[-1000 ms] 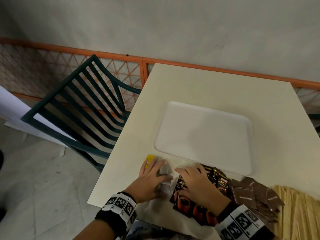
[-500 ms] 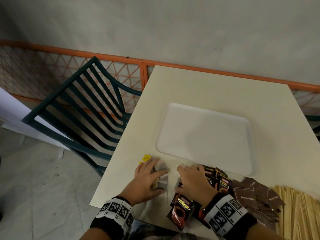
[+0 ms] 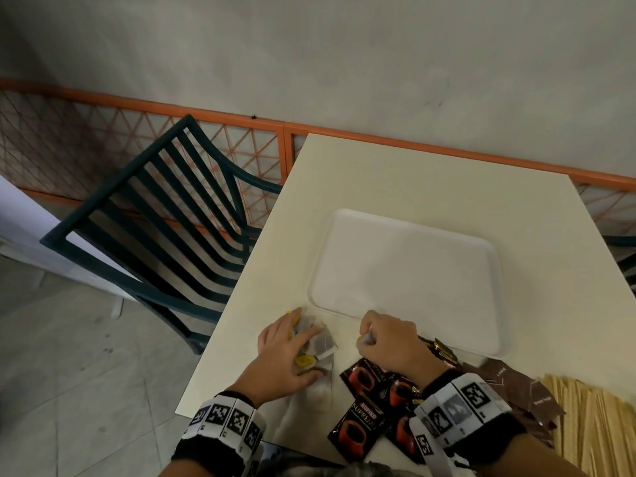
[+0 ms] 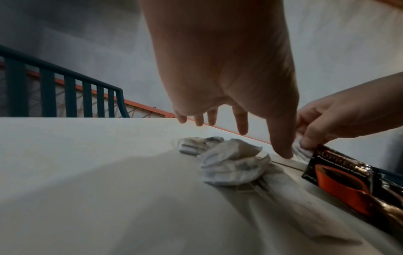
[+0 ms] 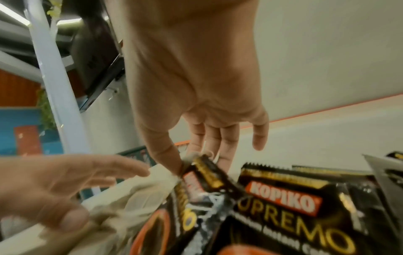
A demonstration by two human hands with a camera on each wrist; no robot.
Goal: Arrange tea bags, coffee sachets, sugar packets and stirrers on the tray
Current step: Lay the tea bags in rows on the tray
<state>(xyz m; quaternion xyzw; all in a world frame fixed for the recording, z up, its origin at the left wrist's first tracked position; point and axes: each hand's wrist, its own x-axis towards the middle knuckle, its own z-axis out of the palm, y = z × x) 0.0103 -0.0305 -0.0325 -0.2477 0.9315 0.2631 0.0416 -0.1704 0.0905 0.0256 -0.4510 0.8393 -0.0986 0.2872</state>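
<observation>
- The flat white plastic tray sits on the cream square table, and nothing lies on it.
- The left hand is just in front of the tray's near left corner. Its fingers are spread out and straight, resting on a small heap of grey paper tea bags with yellow tags. It is not squeezing them.
- From the left wrist view, the crumpled tea bags lie on the table under the left hand.
- The right hand is at the tray's near edge, a bit to the right of the left hand. Its fingers are curled, and thumb and fingers pinch one little tea bag.
- The black and red shiny coffee sachets lie in a pile in front of the tray, under the right wrist. One reads "KOPIKO".
- The brown paper sugar packets lie in front of the tray's near right corner.
- The pale wooden stirrers lie in a big bunch to the right of the sugar packets.
- A dark green slatted chair stands to the left of the tray, beside the table.
</observation>
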